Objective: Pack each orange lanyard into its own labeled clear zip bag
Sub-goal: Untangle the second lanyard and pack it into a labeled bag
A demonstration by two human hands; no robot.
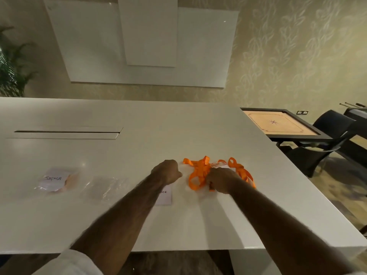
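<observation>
Office rec/meeting rm: big white conf table (139,120), wall whiteboards (139,46), carrom board (278,124) alongside.

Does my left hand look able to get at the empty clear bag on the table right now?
Probably yes. The left hand is a closed fist hovering just right of the empty bag, with only bare table between them. I can't tell whether it holds anything.
</observation>
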